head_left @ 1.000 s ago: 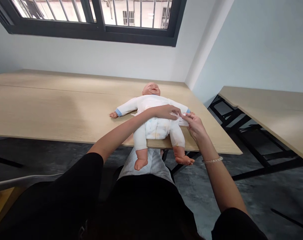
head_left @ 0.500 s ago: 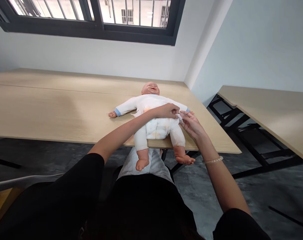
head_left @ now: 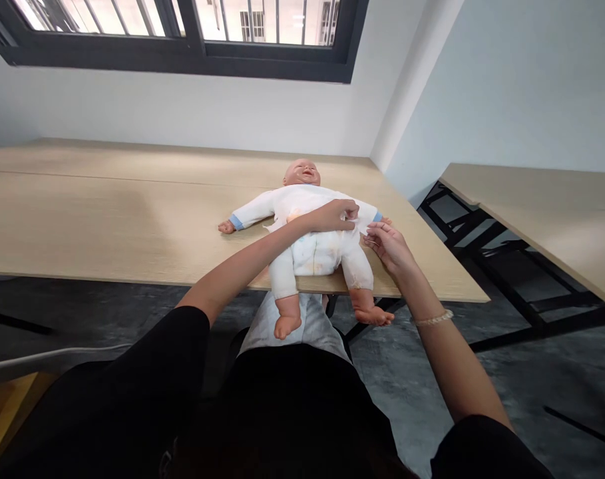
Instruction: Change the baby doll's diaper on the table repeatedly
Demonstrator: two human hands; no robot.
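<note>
A baby doll [head_left: 309, 229] in a white romper with blue cuffs lies on its back on the wooden table [head_left: 107, 213], its bare legs hanging over the near edge. My left hand [head_left: 335, 214] reaches across the doll's belly, fingers curled and pinching the white cloth at its right hip. My right hand [head_left: 388, 243] is beside that hip, fingers pinched on the edge of the same white cloth. A bead bracelet [head_left: 433, 320] circles my right wrist.
A second wooden table [head_left: 542, 213] on black legs stands to the right across a gap of dark floor. The wall and a dark-framed window [head_left: 182, 40] lie behind the first table. A pale bar [head_left: 47, 359] shows at lower left.
Both hands have shifted slightly up the doll's right side, staying pinched on the white cloth. The view has tilted a little.
</note>
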